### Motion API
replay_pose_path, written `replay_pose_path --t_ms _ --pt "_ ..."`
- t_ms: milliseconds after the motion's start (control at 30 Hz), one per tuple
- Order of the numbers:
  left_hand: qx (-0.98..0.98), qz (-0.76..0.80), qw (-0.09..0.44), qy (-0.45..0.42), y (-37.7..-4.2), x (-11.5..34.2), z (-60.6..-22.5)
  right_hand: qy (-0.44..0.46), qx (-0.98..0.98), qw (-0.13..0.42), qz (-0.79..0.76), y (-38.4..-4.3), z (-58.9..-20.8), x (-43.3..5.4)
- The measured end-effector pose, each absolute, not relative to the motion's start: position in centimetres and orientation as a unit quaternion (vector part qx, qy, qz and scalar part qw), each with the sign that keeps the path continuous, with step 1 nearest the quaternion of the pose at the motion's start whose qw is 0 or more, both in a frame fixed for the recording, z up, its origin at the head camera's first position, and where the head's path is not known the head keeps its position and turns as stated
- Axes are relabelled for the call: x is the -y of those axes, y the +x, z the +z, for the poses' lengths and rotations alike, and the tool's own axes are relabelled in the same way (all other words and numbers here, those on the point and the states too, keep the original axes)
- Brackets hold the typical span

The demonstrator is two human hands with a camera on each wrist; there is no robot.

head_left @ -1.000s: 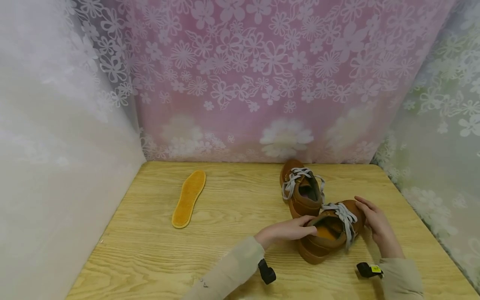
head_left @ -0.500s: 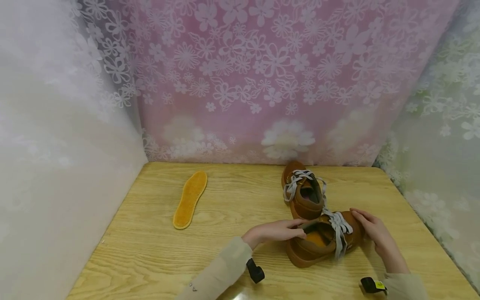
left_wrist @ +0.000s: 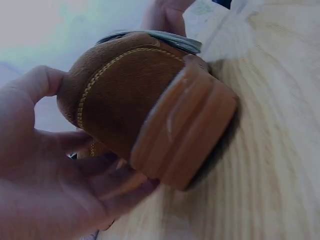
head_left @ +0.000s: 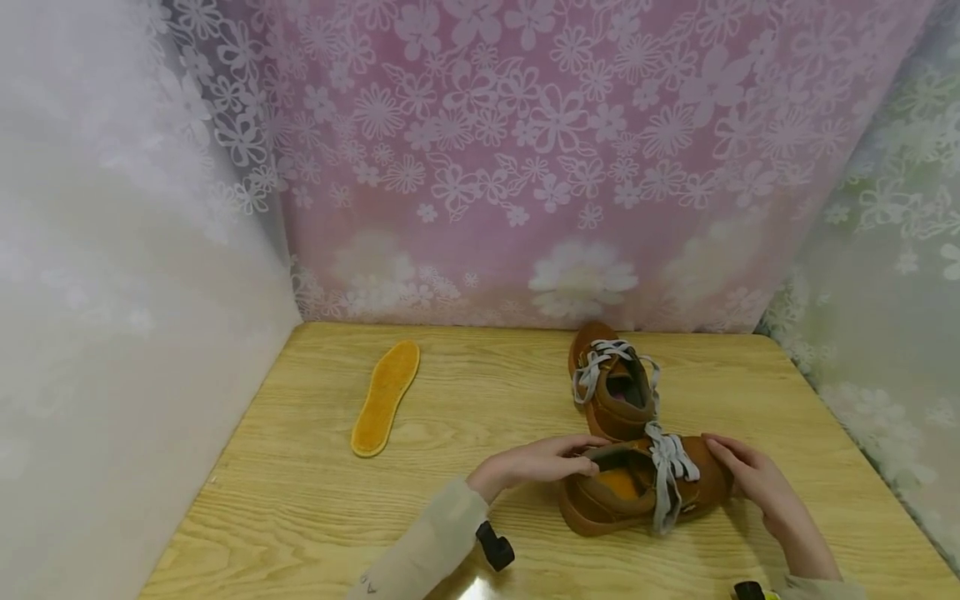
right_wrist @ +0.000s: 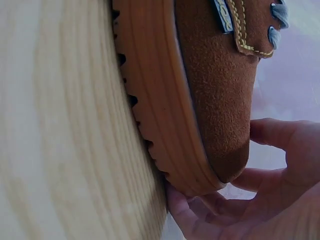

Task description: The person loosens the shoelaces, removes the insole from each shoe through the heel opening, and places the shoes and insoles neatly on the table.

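Note:
A brown suede lace-up shoe [head_left: 697, 479] with grey laces lies sideways on the table, toe to the right. Inside it shows an orange insole [head_left: 618, 483]. My left hand [head_left: 525, 463] grips the heel end, thumb at the collar; the left wrist view has its fingers along the side of the heel [left_wrist: 125, 95]. At the toe [right_wrist: 220, 110], my right hand [head_left: 761, 487] holds on with thumb on top and fingers round the front of the sole. The matching shoe [head_left: 618, 425] sits just behind, toe pointing away.
An orange insole [head_left: 386, 400] lies flat on the left part of the wooden table [head_left: 300, 500]. Flowered pink cloth [head_left: 480, 167] hangs behind the table's back edge, with pale cloth at both sides.
The held shoe has turned clockwise, its toe swinging nearer and its heel shifting left. Both hands have moved along with it. The other shoe and the loose insole stay put.

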State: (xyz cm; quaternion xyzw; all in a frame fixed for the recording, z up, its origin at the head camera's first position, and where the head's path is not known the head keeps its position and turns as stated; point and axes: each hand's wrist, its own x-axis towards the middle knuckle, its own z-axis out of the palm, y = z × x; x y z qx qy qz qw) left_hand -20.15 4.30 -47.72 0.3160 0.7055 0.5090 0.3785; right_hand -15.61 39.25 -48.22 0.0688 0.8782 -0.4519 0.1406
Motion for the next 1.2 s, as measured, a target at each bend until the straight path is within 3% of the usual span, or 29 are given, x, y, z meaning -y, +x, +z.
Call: replay_pose_path --t_ms 267,700,933,1200 --pt "-0.717 0.492 0.330 0.368 -19.3 -3.9 -49.0 0.067 -0.874 0.130 -0.464 -15.2 -48.4 -38.6" --pt "-0.789 0.432 0.226 0.374 -18.0 -3.4 -49.6 0.077 -0.875 0.117 -0.464 -14.3 -48.3 -37.2" --pt "-0.775 0.441 0.211 0.401 -19.0 -1.8 -49.7 0.080 -0.870 0.133 -0.467 -14.0 -48.1 -36.4" --pt "-0.776 0.433 0.235 0.393 -19.5 0.3 -49.4 0.078 -0.857 0.153 -0.485 -13.2 -48.0 -35.3"
